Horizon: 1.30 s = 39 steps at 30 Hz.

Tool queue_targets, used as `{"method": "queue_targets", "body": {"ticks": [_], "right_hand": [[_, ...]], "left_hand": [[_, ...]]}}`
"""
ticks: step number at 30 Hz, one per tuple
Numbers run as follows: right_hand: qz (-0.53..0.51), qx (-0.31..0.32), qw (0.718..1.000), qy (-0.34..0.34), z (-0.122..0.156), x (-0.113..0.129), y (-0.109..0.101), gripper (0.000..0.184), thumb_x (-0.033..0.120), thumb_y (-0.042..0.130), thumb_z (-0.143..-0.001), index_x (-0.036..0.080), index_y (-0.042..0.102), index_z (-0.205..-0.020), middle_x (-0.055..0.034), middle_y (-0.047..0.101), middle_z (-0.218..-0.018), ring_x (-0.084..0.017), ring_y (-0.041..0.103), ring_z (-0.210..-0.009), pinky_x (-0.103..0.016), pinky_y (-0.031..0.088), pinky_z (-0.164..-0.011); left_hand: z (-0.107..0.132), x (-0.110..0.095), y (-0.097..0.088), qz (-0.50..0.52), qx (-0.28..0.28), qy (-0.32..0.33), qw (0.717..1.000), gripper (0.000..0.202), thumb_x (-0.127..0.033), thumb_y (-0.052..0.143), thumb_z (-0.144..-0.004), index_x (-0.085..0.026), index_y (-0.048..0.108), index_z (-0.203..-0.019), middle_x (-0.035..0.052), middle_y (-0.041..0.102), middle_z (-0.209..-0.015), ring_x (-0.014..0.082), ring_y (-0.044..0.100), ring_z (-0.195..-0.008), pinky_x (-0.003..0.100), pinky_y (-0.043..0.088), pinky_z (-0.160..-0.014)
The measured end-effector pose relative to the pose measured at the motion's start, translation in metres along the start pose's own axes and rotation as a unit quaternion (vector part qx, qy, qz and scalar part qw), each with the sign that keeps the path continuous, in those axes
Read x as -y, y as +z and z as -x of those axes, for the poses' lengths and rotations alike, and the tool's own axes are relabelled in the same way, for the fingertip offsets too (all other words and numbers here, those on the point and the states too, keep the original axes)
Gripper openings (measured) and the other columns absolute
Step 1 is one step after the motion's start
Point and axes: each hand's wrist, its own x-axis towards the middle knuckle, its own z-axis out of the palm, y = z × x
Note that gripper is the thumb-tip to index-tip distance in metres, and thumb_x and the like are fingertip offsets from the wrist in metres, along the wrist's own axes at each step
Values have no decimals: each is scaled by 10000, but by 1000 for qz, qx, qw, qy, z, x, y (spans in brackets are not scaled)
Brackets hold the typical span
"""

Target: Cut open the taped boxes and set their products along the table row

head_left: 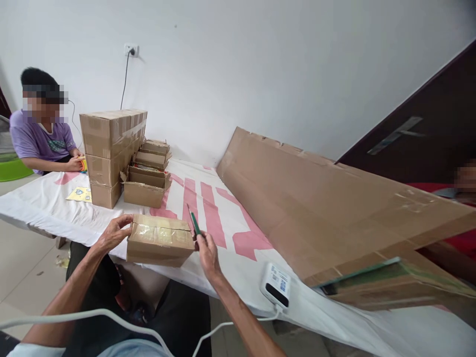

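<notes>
Cardboard box [159,254], lower centre, is held at its left end by the half-curled left hand [112,234]; a green cutter [195,223] is gripped in the closed right hand [208,255]. Its taped top is not yet opened; an open box [143,194] is seen left of centre.

Soft, fairly even light from a source out of view leaves the wall [260,74] pale grey and the cloth [228,270] bright, while the area below it and the door [442,114] at right stay dim. Glare streaks the tape [159,235] on the near box [159,252], whose front is more shaded than its top. The wide lens stretches shapes toward the edges, the lower flap [401,293] looks smeared, and blocky pixelation covers patches at far left and right.
</notes>
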Motion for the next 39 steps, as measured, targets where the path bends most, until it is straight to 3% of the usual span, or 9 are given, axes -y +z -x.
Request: {"method": "queue_targets", "body": {"ticks": [3,6,9,13,25,31,39], "right_hand": [[20,-6,999,-26,-23,26,-13,471,672,545,-898,215,624,-981,-10,617,-758,-191,541,-660,-321,479,-614],[46,121,986,-100,-34,62,-17,441,627,594,-923,199,677,-991,-5,627,-774,-185,542,-701,-299,452,-636],[77,258,951,-151,-31,94,-10,385,559,598,-959,198,730,-966,-1,649,-800,-180,562,-743,-286,438,-666],[105,336,917,-188,-26,119,2,324,475,587,-984,198,754,-964,-3,690,-833,-178,594,-766,-285,443,-701],[153,365,882,-257,-31,138,10,262,372,585,-972,191,770,-935,-12,735,-833,-162,628,-739,-287,447,-714],[173,365,873,-273,-33,143,10,235,354,612,-978,198,785,-953,-14,747,-826,-166,630,-732,-283,436,-686],[244,365,845,-304,-33,160,15,199,288,616,-990,210,790,-935,-13,749,-829,-156,612,-731,-275,391,-685]], "left_hand": [[3,-2,3,-2,6,8,1000,418,-474,820,-792,-190,809,-1099,119,781,-1284,359,686,-1264,452,506,-1121],[6,-1,3,-26,-10,16,999,401,-440,821,-783,-192,824,-1097,123,751,-1356,369,649,-1316,444,503,-1122],[9,0,3,-24,-7,15,1000,386,-383,821,-751,-197,829,-1090,121,718,-1410,373,632,-1333,423,549,-1061],[12,0,5,-3,0,12,1000,386,-346,811,-737,-203,823,-1096,122,651,-1490,380,603,-1365,375,616,-924],[13,0,5,-8,0,18,1000,377,-357,830,-750,-220,837,-1102,116,634,-1497,368,585,-1384,366,626,-928],[13,-5,5,-42,-14,37,998,377,-373,832,-750,-229,852,-1098,109,705,-1405,360,609,-1348,411,563,-1057],[14,-13,7,-44,4,25,999,365,-455,812,-781,-225,836,-1063,104,696,-1412,356,620,-1321,392,584,-1000]]}}
